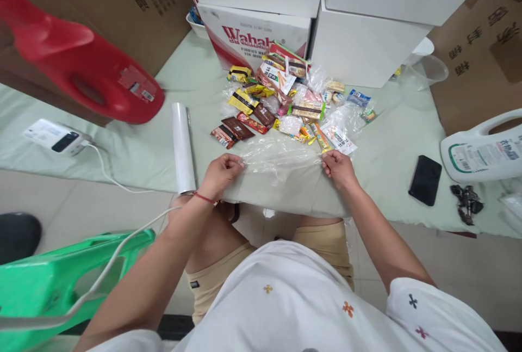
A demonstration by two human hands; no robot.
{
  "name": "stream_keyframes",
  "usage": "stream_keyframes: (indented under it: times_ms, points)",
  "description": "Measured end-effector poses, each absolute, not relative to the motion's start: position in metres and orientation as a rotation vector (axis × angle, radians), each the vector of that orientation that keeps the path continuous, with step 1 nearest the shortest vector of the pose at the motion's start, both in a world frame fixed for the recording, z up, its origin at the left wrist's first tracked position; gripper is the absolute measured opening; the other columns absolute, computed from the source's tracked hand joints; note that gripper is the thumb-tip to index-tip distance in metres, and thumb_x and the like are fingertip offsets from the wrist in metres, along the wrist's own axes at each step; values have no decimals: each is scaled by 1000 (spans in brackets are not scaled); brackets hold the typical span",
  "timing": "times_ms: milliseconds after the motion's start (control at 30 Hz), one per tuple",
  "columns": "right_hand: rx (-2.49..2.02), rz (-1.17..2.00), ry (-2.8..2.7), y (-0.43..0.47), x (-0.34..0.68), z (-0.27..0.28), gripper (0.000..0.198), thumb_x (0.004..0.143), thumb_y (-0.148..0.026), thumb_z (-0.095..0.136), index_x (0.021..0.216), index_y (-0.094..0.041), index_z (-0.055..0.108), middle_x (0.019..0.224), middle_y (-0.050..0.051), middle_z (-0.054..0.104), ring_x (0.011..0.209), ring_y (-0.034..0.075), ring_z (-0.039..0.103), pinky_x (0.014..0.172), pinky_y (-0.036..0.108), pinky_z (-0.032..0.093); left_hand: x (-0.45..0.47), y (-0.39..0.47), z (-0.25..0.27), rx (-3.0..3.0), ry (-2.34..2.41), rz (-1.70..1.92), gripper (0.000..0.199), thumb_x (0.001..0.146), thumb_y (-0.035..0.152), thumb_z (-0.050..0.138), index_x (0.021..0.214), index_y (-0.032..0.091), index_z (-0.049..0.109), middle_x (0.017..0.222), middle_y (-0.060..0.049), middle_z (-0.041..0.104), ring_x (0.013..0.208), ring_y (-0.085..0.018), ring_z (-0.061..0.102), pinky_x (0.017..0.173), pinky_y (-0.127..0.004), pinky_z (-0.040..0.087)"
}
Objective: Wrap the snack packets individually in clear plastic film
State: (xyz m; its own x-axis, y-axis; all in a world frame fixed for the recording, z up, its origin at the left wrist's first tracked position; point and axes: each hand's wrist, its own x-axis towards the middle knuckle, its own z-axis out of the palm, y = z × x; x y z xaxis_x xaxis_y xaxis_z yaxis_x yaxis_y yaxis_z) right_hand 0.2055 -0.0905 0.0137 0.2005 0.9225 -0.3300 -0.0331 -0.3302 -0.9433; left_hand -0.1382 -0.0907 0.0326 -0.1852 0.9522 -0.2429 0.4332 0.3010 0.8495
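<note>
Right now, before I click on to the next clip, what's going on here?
A person is at a cloth-covered table, holding clear plastic stretched between both hands, the left hand pinching one end and the right hand the other. It is near the table's front edge. Just beyond is a loose pile of wrapped snacks, in front of a printed carton. A shiny roll lies to the left.
</note>
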Motion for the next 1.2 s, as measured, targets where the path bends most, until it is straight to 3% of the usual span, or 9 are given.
stream_keyframes:
  times_ms: [100, 267, 367, 500, 700, 867, 967, 1067, 1200]
  points:
    - [-1515, 1264, -1028, -87, 206, 12, 36, 75, -51, 78, 83, -20, 61, 57, -6, 57, 40, 6, 43, 37, 18, 30, -135, -94, 52, 1664, 1861, 1068, 30, 86, 33, 66, 111, 17, 62, 108, -10, 65, 100, -25, 63, 87, -43, 53]
    - [-1493, 1248, -1211, -81, 210, 10, 37, 80, -54, 74, 86, -21, 62, 60, -6, 58, 42, 7, 45, 40, 20, 33, -102, -79, 62, 2334, 1179, 747, 79, 84, 33, 56, 157, 19, 30, 153, -14, 50, 144, -33, 43, 123, -59, 26]
    - [-1501, 1226, -1272, -76, 215, 7, 38, 80, -57, 72, 87, -21, 63, 61, -5, 58, 43, 8, 46, 41, 21, 35, -92, -66, 52, 2292, 1181, 518, 85, 80, 29, 59, 159, 16, 32, 130, -13, 67, 132, -33, 54, 119, -61, 29]
    - [-1549, 1175, -1274, -70, 218, 0, 35, 81, -54, 70, 87, -21, 63, 62, -4, 59, 45, 9, 49, 41, 21, 38, -100, -89, 56, 2521, 1068, 516, 31, 94, 22, 52, 118, 24, 71, 95, -7, 73, 110, -27, 61, 105, -51, 38]
    - [-1590, 1106, -1241, -58, 211, -10, 33, 83, -53, 67, 87, -21, 61, 66, -2, 62, 48, 11, 53, 42, 21, 41, -122, -183, 67, 2863, 533, 176, 21, 100, 15, 52, 94, 23, 71, 91, -5, 70, 98, -20, 59, 96, -37, 42]
    - [-1667, 1022, -1516, -54, 218, 3, 32, 90, -44, 57, 107, -18, 66, 80, 4, 68, 61, 18, 64, 56, 29, 53, -140, -197, 93, 2677, 660, 286, 21, 90, 11, 56, 92, 22, 73, 135, -10, 65, 106, -24, 57, 87, -38, 47]
    - [-1801, 554, -1833, -63, 222, 34, 45, 90, -29, 56, 133, -17, 63, 117, 15, 69, 95, 27, 70, 75, 37, 57, -131, -180, 107, 2450, 1050, 769, 29, 92, 11, 46, 74, 22, 66, 103, -9, 71, 85, -22, 56, 77, -38, 49]
    - [-1689, 251, -2248, -78, 210, 70, 62, 88, -12, 51, 149, -23, 53, 152, 16, 52, 121, 31, 62, 82, 38, 55, -100, -159, 95, 2267, 1404, 914, 32, 97, 15, 41, 81, 23, 67, 87, -7, 71, 85, -22, 60, 80, -40, 51]
    - [-1275, 388, -2825, -103, 198, 88, 42, 96, -11, 48, 125, -29, 73, 144, 8, 63, 125, 27, 60, 88, 34, 52, -69, -132, 48, 2394, 1463, 594, 35, 101, 28, 44, 123, 21, 70, 135, -12, 70, 133, -31, 56, 113, -55, 38]
